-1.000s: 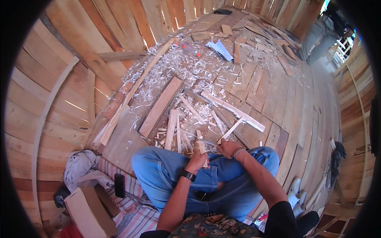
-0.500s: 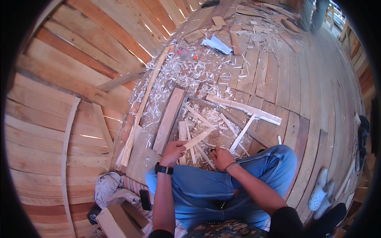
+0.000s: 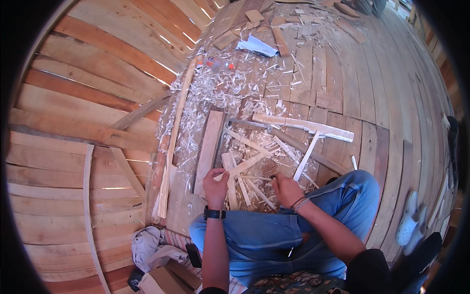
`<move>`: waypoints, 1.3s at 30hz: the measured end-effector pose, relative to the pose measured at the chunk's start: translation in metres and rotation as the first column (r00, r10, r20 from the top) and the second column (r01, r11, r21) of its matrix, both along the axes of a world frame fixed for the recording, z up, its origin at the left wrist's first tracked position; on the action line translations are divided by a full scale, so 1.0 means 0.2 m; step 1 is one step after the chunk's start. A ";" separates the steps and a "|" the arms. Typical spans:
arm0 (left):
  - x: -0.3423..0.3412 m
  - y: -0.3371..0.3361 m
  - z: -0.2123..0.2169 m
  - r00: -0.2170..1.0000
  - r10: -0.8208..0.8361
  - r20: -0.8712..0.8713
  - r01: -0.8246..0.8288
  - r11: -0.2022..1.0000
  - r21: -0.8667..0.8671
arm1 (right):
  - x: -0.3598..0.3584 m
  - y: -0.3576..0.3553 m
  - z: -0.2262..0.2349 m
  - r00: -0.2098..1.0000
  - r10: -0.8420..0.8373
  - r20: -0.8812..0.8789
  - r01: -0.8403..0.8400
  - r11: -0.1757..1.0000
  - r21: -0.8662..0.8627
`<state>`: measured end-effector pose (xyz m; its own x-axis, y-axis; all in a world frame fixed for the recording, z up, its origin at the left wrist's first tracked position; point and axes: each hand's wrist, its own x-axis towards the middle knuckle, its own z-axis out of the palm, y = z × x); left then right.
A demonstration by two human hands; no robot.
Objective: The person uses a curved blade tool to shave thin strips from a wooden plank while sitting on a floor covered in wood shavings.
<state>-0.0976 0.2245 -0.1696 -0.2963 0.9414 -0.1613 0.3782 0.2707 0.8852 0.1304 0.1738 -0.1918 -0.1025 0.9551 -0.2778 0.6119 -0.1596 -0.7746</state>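
My left hand (image 3: 215,188) pinches the near end of a flat, pale wood strip (image 3: 250,163), which slants away to the right over other sticks. To its right, my right hand (image 3: 289,190) is closed around a small dark-ended tool (image 3: 273,177). A thin, light line runs from that tool toward the strip; whether it is a blade or a sliver of wood I cannot tell. Several narrow wood sticks (image 3: 262,195) lie under and between both hands, among shavings. A wider reddish plank (image 3: 209,147) lies just beyond my left hand.
A long pale board (image 3: 303,127) crosses beyond my hands, near a saw-like tool (image 3: 248,125). Curled shavings (image 3: 196,105) cover the floor at left. A phone (image 3: 193,255) and cardboard box (image 3: 169,280) lie near my left side, light clogs (image 3: 407,225) at right. Another person's legs (image 3: 369,6) show far off.
The whole view has shifted slightly. My right hand has drawn a little away from my left hand, to the right. My left hand keeps its pinch on the strip.
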 end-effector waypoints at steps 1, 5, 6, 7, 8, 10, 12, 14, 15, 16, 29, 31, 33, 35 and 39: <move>0.01 0.01 -0.01 0.999 -0.009 -0.046 0.010 1.000 0.028 | -0.06 0.00 -0.02 1.000 0.029 -0.010 -0.028 0.996 0.080; 0.00 0.03 -0.02 0.942 -0.054 -0.331 0.121 0.975 0.185 | -0.21 0.04 -0.07 0.999 0.040 0.024 -0.042 0.996 0.073; 0.01 0.01 0.01 0.945 -0.039 -0.323 0.075 0.992 0.101 | -0.21 0.04 -0.08 0.999 0.046 0.026 -0.047 0.996 0.076; 0.02 0.00 0.07 0.947 -0.020 -0.320 0.027 0.999 0.017 | -0.21 0.03 -0.08 0.998 0.053 0.026 -0.055 0.995 0.081; 0.03 -0.01 0.09 0.953 -0.002 -0.304 0.019 0.998 0.053 | -0.21 0.01 -0.08 0.998 0.060 0.025 -0.062 0.995 0.084; 0.06 -0.03 0.10 0.963 0.035 -0.268 -0.003 0.993 0.122 | -0.21 -0.02 -0.05 0.998 0.062 -0.028 -0.059 0.994 0.088; 0.05 -0.04 0.06 0.965 0.012 -0.262 0.055 0.968 0.246 | -0.21 -0.04 -0.06 0.997 0.053 -0.053 -0.048 0.994 0.093; 0.06 -0.05 0.06 0.965 -0.019 -0.260 0.080 0.971 0.225 | -0.21 -0.04 -0.08 0.998 0.031 -0.056 -0.026 0.995 0.100; 0.06 -0.05 0.05 0.952 -0.022 -0.305 0.103 0.962 0.253 | -0.21 -0.03 -0.09 0.997 0.008 -0.081 -0.005 0.999 0.044; 0.05 -0.04 0.04 0.936 -0.023 -0.352 0.130 0.950 0.283 | -0.21 -0.01 -0.11 0.994 -0.017 -0.109 0.016 1.000 -0.008; 0.13 -0.05 0.08 0.995 -0.051 -0.081 0.057 0.996 0.068 | -0.22 0.03 -0.23 0.995 0.021 0.093 -0.021 1.000 -0.003; 0.14 -0.05 0.09 0.998 -0.036 -0.056 0.040 0.997 0.068 | -0.27 -0.01 -0.22 0.993 0.036 0.115 -0.041 0.998 0.044; 0.14 -0.05 0.08 0.999 -0.030 -0.041 0.033 0.997 0.071 | -0.27 -0.01 -0.19 0.991 0.047 0.126 -0.053 0.998 0.046; 0.13 -0.06 0.08 0.999 -0.033 -0.043 0.036 0.997 0.070 | -0.26 0.01 -0.18 0.992 0.057 0.114 -0.057 0.998 -0.001; 0.16 -0.06 0.10 0.996 -0.053 -0.068 0.058 0.996 0.063 | -0.25 0.02 -0.21 0.996 0.048 0.079 -0.045 0.998 -0.044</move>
<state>-0.0663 0.2120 -0.1500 -0.2514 0.9645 -0.0810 0.4495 0.1905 0.8727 0.0798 0.1784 -0.2343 -0.1227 0.9370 -0.3271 0.6791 -0.1611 -0.7162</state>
